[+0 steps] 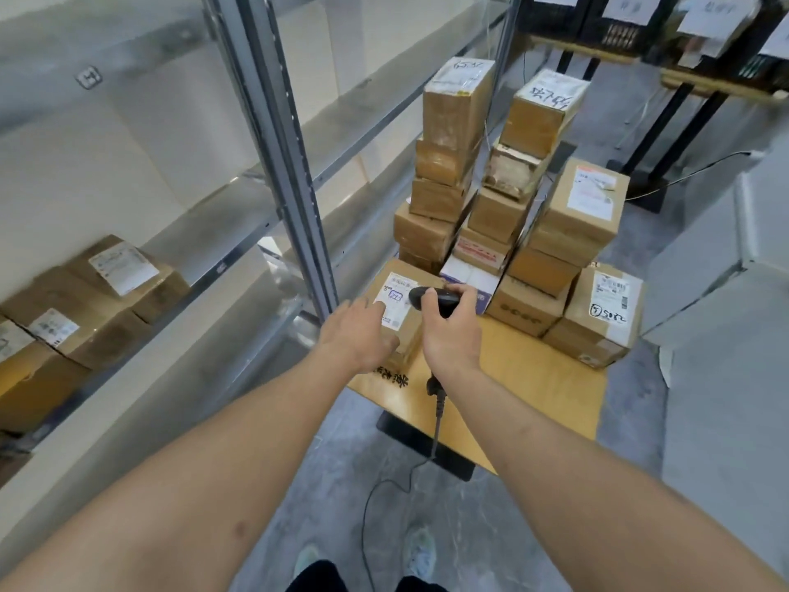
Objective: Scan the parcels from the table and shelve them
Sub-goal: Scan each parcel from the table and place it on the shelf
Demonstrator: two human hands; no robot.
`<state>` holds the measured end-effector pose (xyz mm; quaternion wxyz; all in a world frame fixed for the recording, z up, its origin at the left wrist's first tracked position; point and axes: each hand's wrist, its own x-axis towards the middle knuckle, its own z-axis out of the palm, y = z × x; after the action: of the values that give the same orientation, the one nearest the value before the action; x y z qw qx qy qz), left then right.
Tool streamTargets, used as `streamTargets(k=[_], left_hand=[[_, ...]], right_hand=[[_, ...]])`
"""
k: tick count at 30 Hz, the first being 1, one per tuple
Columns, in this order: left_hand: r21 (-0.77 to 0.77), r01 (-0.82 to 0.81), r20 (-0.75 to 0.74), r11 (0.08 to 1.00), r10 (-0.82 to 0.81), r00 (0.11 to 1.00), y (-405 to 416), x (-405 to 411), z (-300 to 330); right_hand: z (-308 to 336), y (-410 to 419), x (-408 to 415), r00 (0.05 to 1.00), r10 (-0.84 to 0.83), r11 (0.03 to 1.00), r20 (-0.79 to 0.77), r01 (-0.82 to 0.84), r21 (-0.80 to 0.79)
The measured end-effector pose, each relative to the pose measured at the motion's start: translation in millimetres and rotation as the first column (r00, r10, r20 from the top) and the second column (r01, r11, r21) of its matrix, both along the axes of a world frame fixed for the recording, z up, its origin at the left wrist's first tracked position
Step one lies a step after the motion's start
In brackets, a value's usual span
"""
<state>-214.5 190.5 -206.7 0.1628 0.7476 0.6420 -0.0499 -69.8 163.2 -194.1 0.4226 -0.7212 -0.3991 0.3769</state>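
Head view. Wooden table, yellow-tan top, carries a pile of brown cardboard parcels: roughly fifteen visible, exact count uncertain because of stacking and blur. They stand in three rough columns at the far end, most wrapped in glossy clear tape. Nearest parcel sits at the table's front-left corner, white shipping label on top, print too small to read. Left hand rests on this parcel, fingers fairly straight across the label, thumb down the near side. Right hand grips a black handheld scanner, head just above the same label; its black cable hangs down to the grey floor. Front-right parcel has a label with handwritten marker reading about "5082". Two top parcels bear handwritten marks, not legible. Grey metal shelving stands left of the table; three cardboard parcels with white labels sit on a lower shelf. Black handwriting on the table's front edge, unreadable.
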Motion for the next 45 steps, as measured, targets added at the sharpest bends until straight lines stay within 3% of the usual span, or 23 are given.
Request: streamTargets(k=[14, 25, 34, 45], left_hand=[[-0.062, -0.158, 0.013, 0.986, 0.159, 0.987, 45.2, 24.0, -70.6], [-0.214, -0.255, -0.01, 0.943, 0.259, 0.966, 67.2, 20.2, -107.8], [-0.203, -0.139, 0.04, 0.969, 0.15, 0.988, 65.8, -8.2, -92.4], [-0.079, -0.034, 0.003, 0.996, 0.035, 0.999, 71.2, -58.0, -32.4]], right_hand=[[-56.2, 47.2, 29.8, 0.997, -0.07, 0.991, -0.016, 0.068, -0.116], [-87.5, 62.1, 20.7, 0.99, -0.141, 0.974, 0.013, 0.141, -0.176], [-79.3, 69.9, 8.5, 0.994, -0.106, 0.98, -0.011, 0.102, -0.168], [-32.8, 65.3, -10.0, 0.989, 0.149, 0.987, 0.011, -0.148, -0.064]])
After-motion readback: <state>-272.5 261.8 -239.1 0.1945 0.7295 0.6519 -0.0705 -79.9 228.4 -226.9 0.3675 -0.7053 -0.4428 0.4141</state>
